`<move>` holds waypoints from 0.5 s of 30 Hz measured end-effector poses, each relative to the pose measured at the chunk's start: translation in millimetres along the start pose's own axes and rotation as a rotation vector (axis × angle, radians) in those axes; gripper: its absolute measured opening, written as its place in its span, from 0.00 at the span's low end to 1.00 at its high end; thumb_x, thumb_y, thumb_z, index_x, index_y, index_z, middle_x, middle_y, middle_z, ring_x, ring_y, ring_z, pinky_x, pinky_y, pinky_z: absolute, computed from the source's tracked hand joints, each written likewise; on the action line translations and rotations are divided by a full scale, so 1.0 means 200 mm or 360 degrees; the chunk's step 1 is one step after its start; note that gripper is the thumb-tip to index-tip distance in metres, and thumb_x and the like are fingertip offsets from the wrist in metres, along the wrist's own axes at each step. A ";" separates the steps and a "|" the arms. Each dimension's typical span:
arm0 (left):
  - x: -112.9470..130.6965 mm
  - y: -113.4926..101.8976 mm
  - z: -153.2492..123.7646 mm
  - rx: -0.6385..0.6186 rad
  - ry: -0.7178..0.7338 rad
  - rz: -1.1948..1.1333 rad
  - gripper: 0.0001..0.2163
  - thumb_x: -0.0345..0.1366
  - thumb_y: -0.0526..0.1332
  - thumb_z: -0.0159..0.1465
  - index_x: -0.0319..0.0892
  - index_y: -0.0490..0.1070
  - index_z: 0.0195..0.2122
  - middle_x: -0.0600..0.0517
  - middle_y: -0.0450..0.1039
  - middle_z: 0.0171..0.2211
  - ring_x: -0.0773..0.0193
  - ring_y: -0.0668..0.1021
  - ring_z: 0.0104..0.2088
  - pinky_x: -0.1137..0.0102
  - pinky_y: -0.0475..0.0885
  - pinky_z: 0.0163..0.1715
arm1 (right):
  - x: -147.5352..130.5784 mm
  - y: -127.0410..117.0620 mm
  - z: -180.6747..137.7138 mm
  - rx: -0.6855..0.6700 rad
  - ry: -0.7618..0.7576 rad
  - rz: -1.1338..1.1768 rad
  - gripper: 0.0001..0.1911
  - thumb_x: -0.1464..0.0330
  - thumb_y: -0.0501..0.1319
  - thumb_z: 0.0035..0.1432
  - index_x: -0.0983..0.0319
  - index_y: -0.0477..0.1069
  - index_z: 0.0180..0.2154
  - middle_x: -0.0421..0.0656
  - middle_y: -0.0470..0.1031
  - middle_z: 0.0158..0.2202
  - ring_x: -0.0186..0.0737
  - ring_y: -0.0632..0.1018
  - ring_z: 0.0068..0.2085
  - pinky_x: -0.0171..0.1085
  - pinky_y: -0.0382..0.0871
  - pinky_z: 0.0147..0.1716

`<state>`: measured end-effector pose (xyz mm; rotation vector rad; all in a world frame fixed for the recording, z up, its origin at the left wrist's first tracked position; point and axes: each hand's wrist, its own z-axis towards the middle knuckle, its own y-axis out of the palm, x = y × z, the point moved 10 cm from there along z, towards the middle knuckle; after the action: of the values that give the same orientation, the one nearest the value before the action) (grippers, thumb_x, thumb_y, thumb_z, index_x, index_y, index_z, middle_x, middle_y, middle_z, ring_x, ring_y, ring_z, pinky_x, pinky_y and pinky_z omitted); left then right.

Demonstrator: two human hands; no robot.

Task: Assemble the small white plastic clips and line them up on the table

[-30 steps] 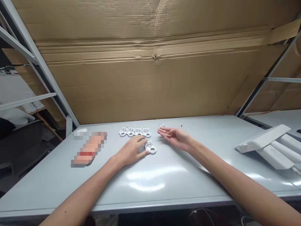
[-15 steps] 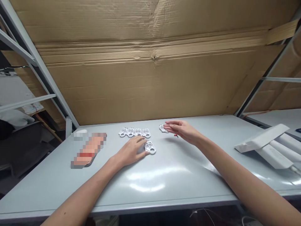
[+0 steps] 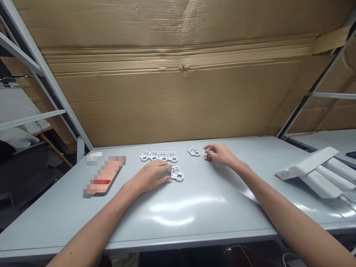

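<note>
My left hand point(image 3: 151, 176) rests on the table, its fingers and thumb at either side of the left end of a white plastic part point(image 3: 177, 173) with a round hole. Behind it, several similar white parts point(image 3: 163, 156) lie side by side in a row. Another white part point(image 3: 194, 151) lies alone farther right. My right hand point(image 3: 221, 154) hovers just over a small pile of red pieces point(image 3: 208, 158), fingers bent and slightly apart, with nothing visible between them. The red pieces are too small to make out and partly covered by the hand.
A phone-like slab point(image 3: 107, 178), partly pixelated, lies at the left, with a white rounded object point(image 3: 96, 154) behind it. On the right sits a white folded-looking object point(image 3: 314, 172) with a cable. A cardboard wall point(image 3: 178, 107) closes off the back of the grey table point(image 3: 178, 237).
My right hand has moved right, away from the lone white part and over the red pieces, its fingers more bent. My left thumb has drawn back slightly along the near white part.
</note>
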<state>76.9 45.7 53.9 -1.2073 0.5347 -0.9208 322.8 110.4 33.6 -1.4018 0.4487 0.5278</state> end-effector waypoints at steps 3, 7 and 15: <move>-0.03 -0.05 -0.01 0.0039 -0.0025 0.0028 0.11 0.39 0.58 0.68 0.43 0.73 0.49 0.46 0.76 0.48 0.53 0.77 0.46 0.60 0.72 0.45 | -0.02 -0.04 -0.01 0.0082 -0.0014 -0.0011 0.16 0.69 0.52 0.63 0.63 0.75 0.47 0.48 0.80 0.46 0.46 0.82 0.41 0.39 0.71 0.41; -0.01 -0.02 -0.01 -0.0008 0.0044 0.0010 0.09 0.39 0.58 0.69 0.44 0.74 0.45 0.47 0.76 0.47 0.54 0.77 0.47 0.61 0.71 0.47 | -0.17 -0.01 -0.06 0.0095 -0.0297 -0.0015 0.16 0.64 0.52 0.65 0.59 0.75 0.48 0.46 0.80 0.47 0.47 0.81 0.42 0.42 0.73 0.41; 0.02 0.08 0.04 0.0129 -0.0052 -0.0029 0.11 0.39 0.57 0.70 0.45 0.71 0.51 0.47 0.75 0.49 0.55 0.75 0.49 0.60 0.70 0.51 | -0.66 0.29 -0.38 -0.0174 -0.1285 -0.0076 0.18 0.64 0.58 0.64 0.58 0.71 0.55 0.49 0.74 0.54 0.46 0.75 0.53 0.46 0.70 0.52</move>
<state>90.0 47.7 41.0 -1.1537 0.4569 -0.9286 183.7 29.4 55.8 -1.1767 -0.2677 1.0246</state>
